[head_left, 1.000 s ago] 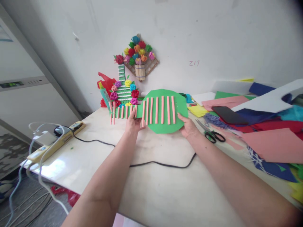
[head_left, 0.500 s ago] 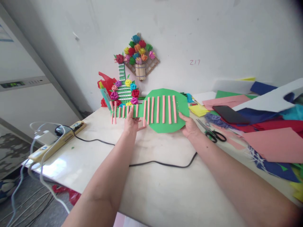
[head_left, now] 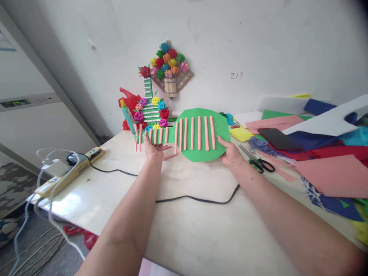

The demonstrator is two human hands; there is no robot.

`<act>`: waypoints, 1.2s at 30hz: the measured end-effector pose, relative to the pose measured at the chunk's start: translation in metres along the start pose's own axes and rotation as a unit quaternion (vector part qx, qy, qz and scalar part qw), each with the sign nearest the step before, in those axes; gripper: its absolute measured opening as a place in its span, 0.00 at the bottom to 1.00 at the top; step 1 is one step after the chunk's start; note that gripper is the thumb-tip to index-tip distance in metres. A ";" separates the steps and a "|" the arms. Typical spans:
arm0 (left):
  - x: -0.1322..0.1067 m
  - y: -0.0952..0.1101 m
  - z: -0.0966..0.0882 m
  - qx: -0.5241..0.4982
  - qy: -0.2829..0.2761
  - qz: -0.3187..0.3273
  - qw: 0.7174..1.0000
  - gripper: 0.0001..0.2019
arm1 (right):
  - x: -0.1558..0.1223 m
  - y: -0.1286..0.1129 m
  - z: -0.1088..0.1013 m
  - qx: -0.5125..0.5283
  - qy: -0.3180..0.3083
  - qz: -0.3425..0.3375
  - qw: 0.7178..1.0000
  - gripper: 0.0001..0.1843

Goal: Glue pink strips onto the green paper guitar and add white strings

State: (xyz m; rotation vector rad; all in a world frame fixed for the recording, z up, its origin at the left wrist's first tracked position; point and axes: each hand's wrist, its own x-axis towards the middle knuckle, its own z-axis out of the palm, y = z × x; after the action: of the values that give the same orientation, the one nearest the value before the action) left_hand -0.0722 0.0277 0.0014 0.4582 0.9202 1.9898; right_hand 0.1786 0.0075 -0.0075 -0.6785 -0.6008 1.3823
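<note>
Left hand (head_left: 153, 148) pinches the narrow neck and right hand (head_left: 231, 153) grips the round end of the green paper cutout (head_left: 198, 134). It is held mid-frame above the table (head_left: 186, 222), probably to keep the floppy sheet flat. Scissors (head_left: 260, 164) lie right.

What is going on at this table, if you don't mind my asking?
A person holds a green paper cut-out with rows of pink strips glued on it, tilted up above the table. The left hand grips its narrow end and the right hand its round edge. Two loose pink strips lie on the table just below. Scissors and a phone lie to the right among coloured paper sheets.
</note>
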 end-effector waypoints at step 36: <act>-0.003 -0.009 0.011 -0.089 -0.046 -0.015 0.995 0.07 | 0.003 0.002 0.000 0.008 0.001 -0.004 1.000 0.16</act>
State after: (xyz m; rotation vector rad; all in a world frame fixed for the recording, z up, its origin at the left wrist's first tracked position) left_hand -0.0589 0.0328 0.0022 0.4285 0.6813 1.9863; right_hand 0.1778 0.0101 -0.0090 -0.6631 -0.5897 1.3785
